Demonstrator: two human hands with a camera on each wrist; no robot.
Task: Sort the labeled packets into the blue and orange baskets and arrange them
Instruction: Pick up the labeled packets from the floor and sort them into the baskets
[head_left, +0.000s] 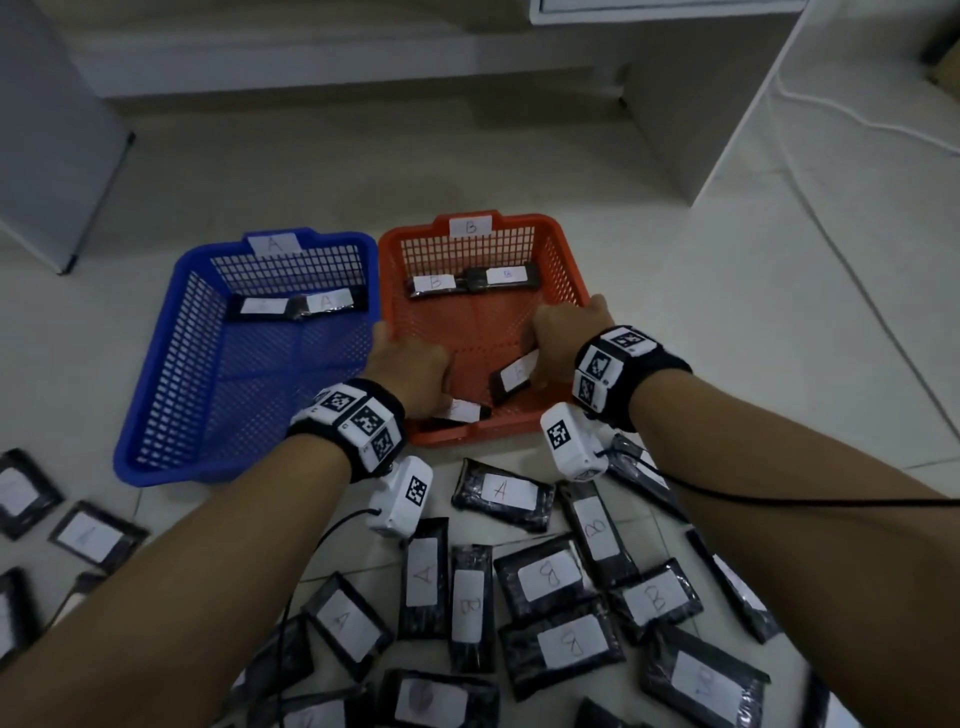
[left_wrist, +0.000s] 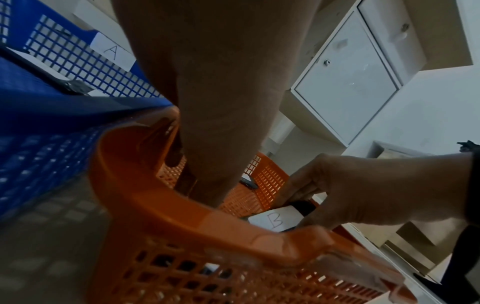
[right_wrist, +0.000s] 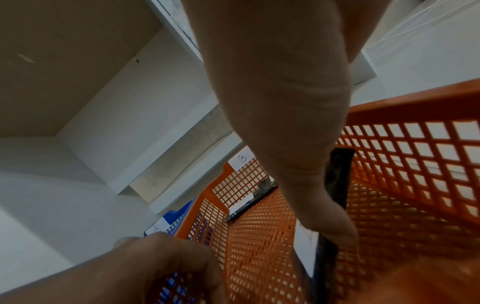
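The blue basket (head_left: 174, 364) tagged A stands left of the orange basket (head_left: 563, 270) tagged B. Two packets lie along the far wall of each. Both hands reach into the orange basket. My right hand (head_left: 540, 353) pinches a black packet with a B label (head_left: 514, 376), held tilted above the basket floor; the left wrist view shows the same B packet (left_wrist: 275, 219) in the right hand (left_wrist: 350, 195). My left hand (head_left: 415, 364), fingers curled, grips the end of another labeled packet (head_left: 462, 412) by the near wall. Its letter is hidden.
Several loose black packets labeled A or B (head_left: 501, 491) are scattered on the tiled floor in front of the baskets, and more lie at the far left (head_left: 93, 535). A grey cabinet (head_left: 52, 130) stands at back left. A white unit (head_left: 831, 156) is at right.
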